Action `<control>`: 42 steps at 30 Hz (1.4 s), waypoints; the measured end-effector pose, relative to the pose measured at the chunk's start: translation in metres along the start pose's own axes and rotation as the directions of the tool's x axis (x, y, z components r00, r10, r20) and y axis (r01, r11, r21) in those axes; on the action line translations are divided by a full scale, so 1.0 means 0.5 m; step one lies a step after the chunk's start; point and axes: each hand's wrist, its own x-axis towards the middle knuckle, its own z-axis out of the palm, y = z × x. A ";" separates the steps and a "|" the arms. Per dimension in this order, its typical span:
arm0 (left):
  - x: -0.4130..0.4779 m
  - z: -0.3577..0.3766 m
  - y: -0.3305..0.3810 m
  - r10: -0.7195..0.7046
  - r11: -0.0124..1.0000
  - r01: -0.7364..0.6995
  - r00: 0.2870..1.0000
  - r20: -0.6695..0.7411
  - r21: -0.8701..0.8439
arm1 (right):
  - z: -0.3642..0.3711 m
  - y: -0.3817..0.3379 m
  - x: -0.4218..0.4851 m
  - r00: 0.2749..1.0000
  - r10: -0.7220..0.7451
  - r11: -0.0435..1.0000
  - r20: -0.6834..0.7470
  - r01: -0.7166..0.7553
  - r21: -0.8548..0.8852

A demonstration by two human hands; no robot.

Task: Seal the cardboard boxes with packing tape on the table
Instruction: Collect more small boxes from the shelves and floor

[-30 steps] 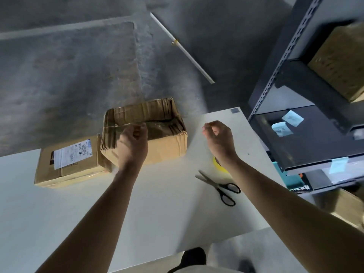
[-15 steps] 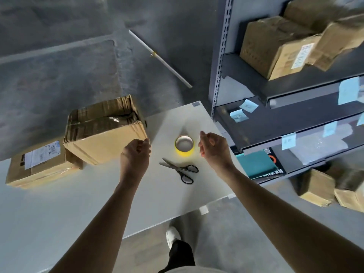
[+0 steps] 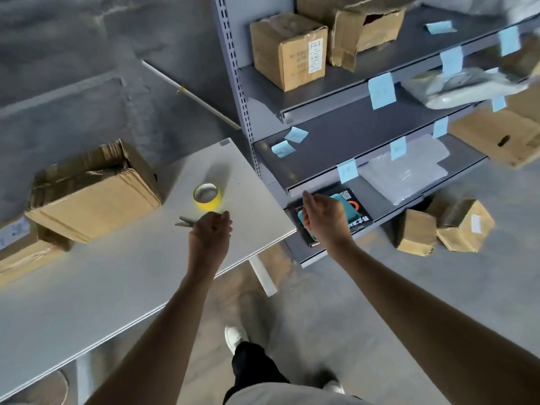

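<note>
A worn cardboard box (image 3: 93, 197) with tape across its top stands on the white table (image 3: 87, 287) at the left. A flatter labelled box (image 3: 20, 252) lies against it at the frame's left edge. A yellow roll of packing tape (image 3: 207, 196) lies flat near the table's right end. My left hand (image 3: 209, 236) hovers just in front of the roll, fingers curled in, holding nothing. It covers most of the scissors (image 3: 183, 223), whose blade tips stick out to its left. My right hand (image 3: 321, 219) hangs past the table's right edge, loosely curled and holding nothing.
A grey metal shelf rack (image 3: 245, 92) stands right of the table, with cardboard boxes (image 3: 287, 49), plastic bags (image 3: 406, 171) and blue paper labels. A teal and black package (image 3: 353, 209) lies on its low shelf. More boxes (image 3: 444, 229) sit on the floor.
The view has swung right, so the boxes slid left and the shelves came in. My right hand moved from over the table to past its right edge. My left hand now covers the scissors.
</note>
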 end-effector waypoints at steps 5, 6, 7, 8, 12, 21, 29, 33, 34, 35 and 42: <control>-0.074 0.072 0.041 0.028 0.999 -0.024 0.995 0.098 -0.045 | -0.113 0.052 -0.047 0.997 0.035 0.999 -0.071 -0.033 0.024; -0.082 0.084 0.048 0.033 0.999 -0.029 0.993 0.114 -0.042 | -0.131 0.060 -0.056 0.995 0.042 0.999 -0.088 -0.039 0.036; -0.091 0.098 0.054 0.035 0.999 -0.030 0.991 0.132 -0.037 | -0.149 0.068 -0.065 0.994 0.047 0.998 -0.103 -0.042 0.051; -0.100 0.110 0.062 0.038 0.999 -0.033 0.988 0.147 -0.035 | -0.165 0.078 -0.072 0.992 0.055 0.997 -0.117 -0.047 0.068; -0.128 0.167 0.087 0.092 0.993 -0.108 0.966 0.241 0.054 | -0.225 0.116 -0.089 0.982 0.094 0.990 -0.164 -0.075 0.118; -0.160 0.361 0.139 0.075 0.992 -0.122 0.795 0.602 0.037 | -0.365 0.221 -0.086 0.927 0.207 0.975 -0.314 -0.170 0.144; -0.134 0.570 0.245 0.080 0.992 -0.129 0.656 0.751 0.007 | -0.507 0.298 0.004 0.840 0.376 0.924 -0.391 -0.305 0.232; -0.099 0.671 0.293 0.034 0.989 -0.136 0.607 0.794 0.062 | -0.568 0.325 0.057 0.788 0.425 0.904 -0.446 -0.347 0.250; -0.089 0.699 0.309 0.035 0.988 -0.142 0.592 0.805 0.061 | -0.588 0.330 0.074 0.771 0.434 0.900 -0.466 -0.352 0.255; -0.081 0.724 0.321 0.031 0.987 -0.148 0.580 0.814 0.068 | -0.605 0.335 0.089 0.758 0.442 0.897 -0.479 -0.362 0.255; -0.062 0.861 0.406 0.056 0.981 -0.188 0.521 0.852 0.051 | -0.717 0.371 0.180 0.718 0.478 0.878 -0.506 -0.416 0.238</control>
